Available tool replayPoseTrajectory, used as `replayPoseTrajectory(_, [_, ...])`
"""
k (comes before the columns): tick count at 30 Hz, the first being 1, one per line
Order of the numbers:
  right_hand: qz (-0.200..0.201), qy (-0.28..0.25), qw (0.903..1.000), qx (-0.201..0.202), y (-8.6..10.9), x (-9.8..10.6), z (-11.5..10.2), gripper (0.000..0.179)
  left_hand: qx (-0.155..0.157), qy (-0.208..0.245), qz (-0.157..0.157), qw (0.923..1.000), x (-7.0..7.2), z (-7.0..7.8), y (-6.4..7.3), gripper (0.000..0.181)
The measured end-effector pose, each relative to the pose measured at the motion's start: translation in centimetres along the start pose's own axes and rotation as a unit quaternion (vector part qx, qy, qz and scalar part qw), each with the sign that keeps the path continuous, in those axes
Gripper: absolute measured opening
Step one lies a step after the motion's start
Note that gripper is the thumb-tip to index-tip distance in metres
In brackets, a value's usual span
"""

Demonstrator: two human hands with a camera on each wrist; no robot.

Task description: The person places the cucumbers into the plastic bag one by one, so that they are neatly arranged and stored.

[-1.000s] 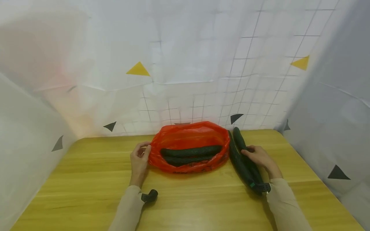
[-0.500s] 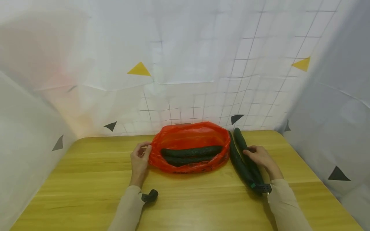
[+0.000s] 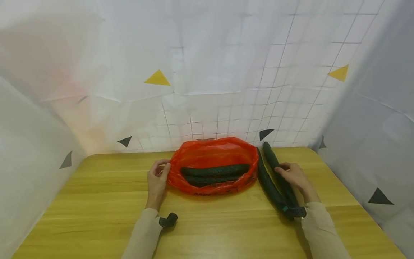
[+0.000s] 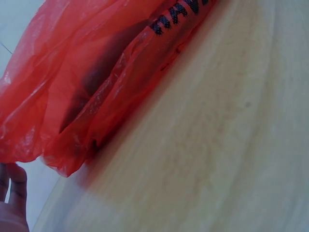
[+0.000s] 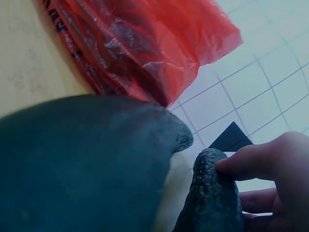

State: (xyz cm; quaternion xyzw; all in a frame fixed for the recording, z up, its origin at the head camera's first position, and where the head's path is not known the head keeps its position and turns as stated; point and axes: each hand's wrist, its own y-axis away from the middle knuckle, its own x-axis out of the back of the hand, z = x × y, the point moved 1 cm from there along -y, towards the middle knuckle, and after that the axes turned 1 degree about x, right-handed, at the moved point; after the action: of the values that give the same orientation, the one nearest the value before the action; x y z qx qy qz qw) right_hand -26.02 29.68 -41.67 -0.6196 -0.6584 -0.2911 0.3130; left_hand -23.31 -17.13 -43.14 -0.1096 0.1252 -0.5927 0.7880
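A red plastic bag lies with its mouth wide towards me, and two dark green cucumbers rest inside it. At the bag's left rim, my left hand pinches the plastic between thumb and fingers. To the right of the bag, my right hand grips a cucumber from its right side. Another cucumber lies along the bag's right edge, left of the held one, and looms large in the right wrist view. Part of the held cucumber is hidden behind my fingers and wrist.
Everything lies on a yellow wooden table. White sheeting with grid lines and triangle marks rises behind the table and at both sides. Each wrist wears a black camera mount.
My right hand has shifted slightly right with its cucumber, and the gap to the neighbouring cucumber is wider. The left hand and the bag stay in place.
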Motion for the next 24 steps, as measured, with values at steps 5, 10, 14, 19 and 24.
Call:
replayPoseTrajectory(5, [0.009, -0.013, 0.9999, 0.004, 0.0, 0.5, -0.3, 0.058, 0.002, -0.002, 0.000, 1.0000, 0.0, 0.1, 0.0, 0.027])
replayPoseTrajectory(10, [0.019, -0.025, 0.9995, 0.009, 0.1, 1.1, -0.8, 0.060, 0.003, -0.003, 0.002, 1.0000, 0.0, 0.1, 0.0, 0.027])
replayPoseTrajectory(14, [0.032, -0.028, 0.9990, 0.017, 0.5, 1.8, -1.5, 0.060, 0.002, -0.009, 0.003, 1.0000, -0.1, 0.2, 0.0, 0.027])
replayPoseTrajectory(19, [0.026, -0.041, 0.9986, 0.018, 1.1, 2.5, -2.5, 0.063, 0.006, -0.010, 0.001, 0.9999, -0.1, 0.2, 0.0, 0.027])
replayPoseTrajectory(24, [0.021, -0.051, 0.9984, 0.008, 1.4, 2.9, -3.2, 0.065, 0.008, -0.005, -0.001, 1.0000, -0.1, 0.2, 0.0, 0.027])
